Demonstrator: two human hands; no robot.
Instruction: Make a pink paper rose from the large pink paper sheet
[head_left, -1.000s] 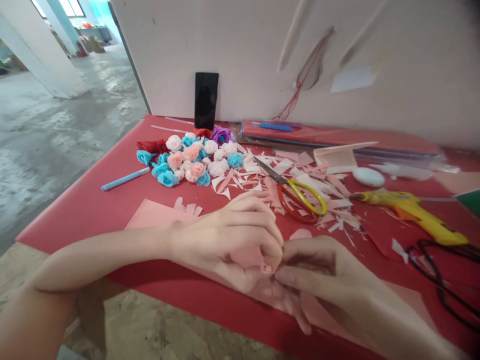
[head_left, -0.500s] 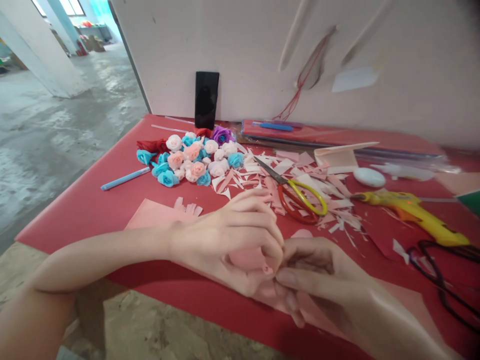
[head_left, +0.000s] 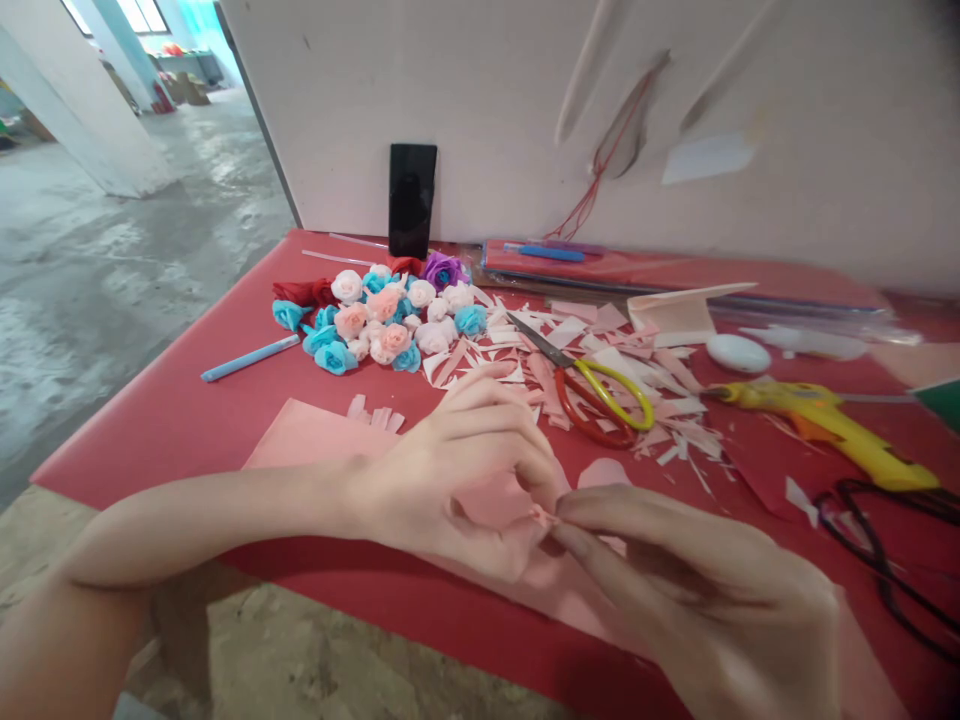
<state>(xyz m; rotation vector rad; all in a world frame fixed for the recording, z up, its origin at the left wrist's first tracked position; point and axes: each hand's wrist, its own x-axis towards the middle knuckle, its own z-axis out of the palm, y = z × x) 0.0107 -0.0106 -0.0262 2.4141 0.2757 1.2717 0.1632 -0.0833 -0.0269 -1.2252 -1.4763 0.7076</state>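
Observation:
My left hand (head_left: 472,470) pinches a small rolled piece of pink paper (head_left: 541,516) between thumb and forefinger. From the other side, the thumb and forefinger of my right hand (head_left: 675,570) close on the same piece, so most of it is hidden by fingertips. Beneath both hands lies a large pink paper sheet (head_left: 300,437) on the red-covered table (head_left: 172,430). A rounded pink paper petal (head_left: 602,473) rests just behind my right fingers. Scissors (head_left: 592,385) with one yellow and one red handle lie beyond the hands, among paper scraps (head_left: 480,355).
Paper roses (head_left: 382,305) in several colours are heaped behind my left hand, near an upright phone (head_left: 412,200). A blue pen (head_left: 250,358) lies at left. On the right are a yellow glue gun (head_left: 832,420), its black cord (head_left: 885,580) and a white oval object (head_left: 739,353).
My right hand has turned, its knuckles now higher and its fingers pointing more to the left. The left hand has shifted slightly, and the small pink piece shows between the fingertips.

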